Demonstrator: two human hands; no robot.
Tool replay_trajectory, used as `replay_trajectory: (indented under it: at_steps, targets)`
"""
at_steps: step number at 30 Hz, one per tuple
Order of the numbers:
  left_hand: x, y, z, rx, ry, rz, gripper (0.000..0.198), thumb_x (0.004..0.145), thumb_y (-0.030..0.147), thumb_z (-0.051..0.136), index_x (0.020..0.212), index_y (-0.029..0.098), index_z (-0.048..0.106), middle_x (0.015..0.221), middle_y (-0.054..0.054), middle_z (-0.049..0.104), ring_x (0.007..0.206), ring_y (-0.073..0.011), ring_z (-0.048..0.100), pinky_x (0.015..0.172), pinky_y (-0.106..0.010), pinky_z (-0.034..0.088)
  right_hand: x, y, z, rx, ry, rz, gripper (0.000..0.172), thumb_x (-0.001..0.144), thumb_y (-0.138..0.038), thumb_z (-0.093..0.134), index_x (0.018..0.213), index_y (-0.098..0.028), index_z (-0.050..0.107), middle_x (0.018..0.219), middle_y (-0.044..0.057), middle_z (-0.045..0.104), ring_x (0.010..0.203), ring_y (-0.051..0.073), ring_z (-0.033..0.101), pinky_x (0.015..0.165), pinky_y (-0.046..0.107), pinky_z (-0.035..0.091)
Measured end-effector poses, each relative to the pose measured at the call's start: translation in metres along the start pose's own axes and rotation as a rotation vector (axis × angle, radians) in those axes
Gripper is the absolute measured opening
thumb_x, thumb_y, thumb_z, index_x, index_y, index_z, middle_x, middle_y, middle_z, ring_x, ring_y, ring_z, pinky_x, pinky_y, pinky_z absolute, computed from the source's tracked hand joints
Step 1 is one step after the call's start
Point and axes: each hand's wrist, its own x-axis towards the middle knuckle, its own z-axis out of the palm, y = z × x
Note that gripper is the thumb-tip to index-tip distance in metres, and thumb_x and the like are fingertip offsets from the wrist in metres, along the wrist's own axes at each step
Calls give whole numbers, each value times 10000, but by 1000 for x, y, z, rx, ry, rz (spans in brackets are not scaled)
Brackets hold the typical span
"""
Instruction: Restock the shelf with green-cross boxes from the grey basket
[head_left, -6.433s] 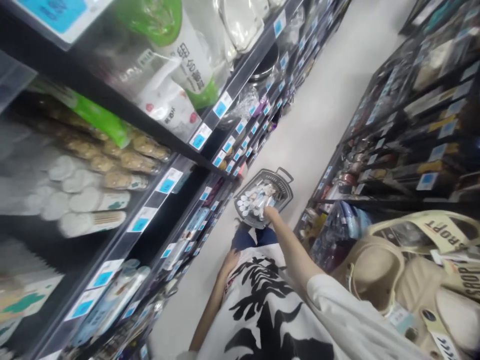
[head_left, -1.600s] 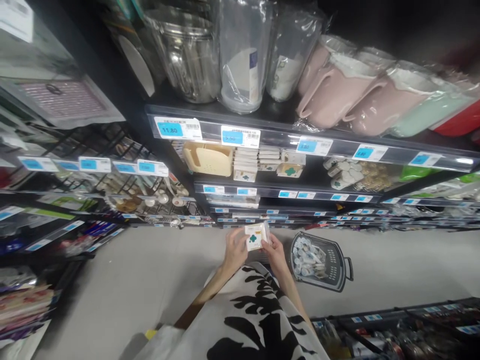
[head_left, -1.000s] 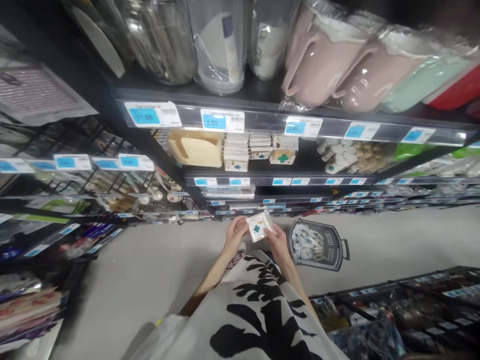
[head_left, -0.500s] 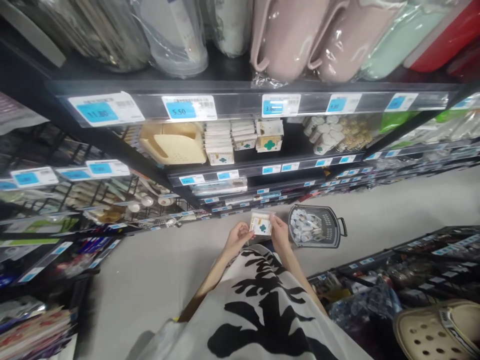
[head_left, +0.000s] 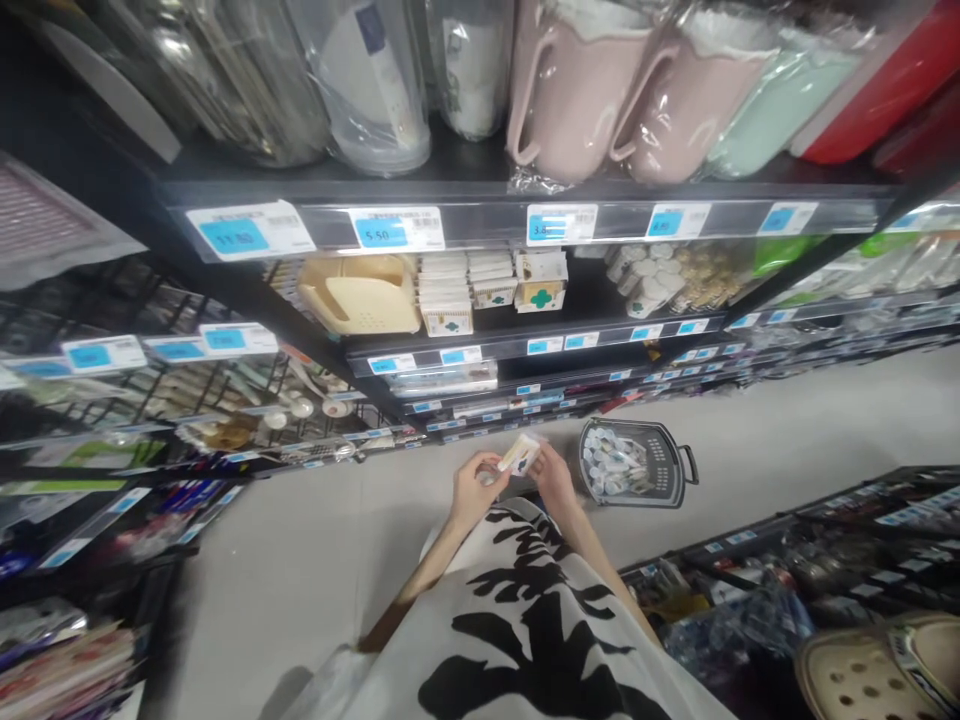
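Observation:
Between my two hands is a small flat white packet [head_left: 521,456] with a dark clover mark and a yellowish edge. My left hand [head_left: 478,487] pinches its left corner between thumb and fingers. My right hand [head_left: 553,474] grips the opposite side, fingers partly behind it. The packet is tilted, and its print is too small to read. On the shelf ahead, similar clover-marked packets [head_left: 445,290] stand in stacks, with a yellow-fronted box [head_left: 540,282] at their right. To the right of my right hand, a grey basket [head_left: 664,462] on the floor contains many white-topped items.
A cream plastic bin [head_left: 367,290] stands left of the stacks; bundled white-ended rolls [head_left: 651,272] lie to the right. Pink jugs [head_left: 577,95] fill the shelf above, over a price rail [head_left: 487,228]. Another rack [head_left: 840,540] with a beige clog [head_left: 862,670] borders the right.
The packet has turned from facing me flat to a tilted angle, showing its edge. Both hands still hold it. The view has shifted slightly.

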Motion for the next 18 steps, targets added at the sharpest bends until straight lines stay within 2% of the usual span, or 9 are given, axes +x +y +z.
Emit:
replay_trajectory:
  at_steps: [2,3,5,7,9,11,16,18]
  targets:
    - [0,3,-1,133,-3,208,87,837,290,736,897,227,728,876,-52,734,796,-205,664,778,-362,549,-1,-1,2,19,-61,18,365,788,-520,750,988,-215,740,1042,64,791,900,223,721,769,314,557]
    - [0,5,-1,189,-47,317,50,855,266,715,887,238,741,876,-57,743,838,-221,673,802,-384,552,-2,-2,3,26,-93,16,373,783,-522,749,998,-216,739,1049,66,792,912,231,721,787,328,562]
    - [-1,6,-1,264,-203,490,97,896,229,668,890,255,761,880,-63,761,915,-241,688,827,-416,556,-4,-5,7,35,-153,2,397,768,-534,751,1005,-215,742,1007,65,795,915,252,721,787,355,571]
    - [-1,7,0,301,-346,578,149,929,209,629,907,260,768,897,-67,771,953,-245,700,822,-423,561,-6,-9,12,33,-206,3,415,762,-546,746,1008,-212,747,956,67,794,928,276,719,767,375,576]
    - [-2,7,1,314,-397,604,168,945,209,611,918,258,769,908,-69,774,972,-244,707,822,-424,566,-8,-13,15,37,-247,19,419,768,-552,731,1013,-213,751,935,70,789,956,292,716,759,386,577]
    - [-2,8,3,304,-352,603,157,938,223,621,902,260,768,885,-64,771,947,-239,714,820,-421,576,-9,-15,16,48,-261,14,412,781,-546,718,1027,-217,753,945,72,786,991,298,708,768,390,575]
    - [-2,10,1,214,30,500,89,887,247,694,940,265,763,894,-65,755,837,-220,708,788,-388,583,-8,-14,15,15,-197,-91,364,749,-491,787,1020,-250,757,981,49,774,964,256,690,779,354,557]
    - [-1,10,-3,198,105,455,109,888,255,698,979,262,758,916,-66,744,849,-219,703,796,-375,577,-7,-14,14,-71,-188,-154,330,741,-444,828,999,-245,768,967,34,764,882,208,672,761,308,539]
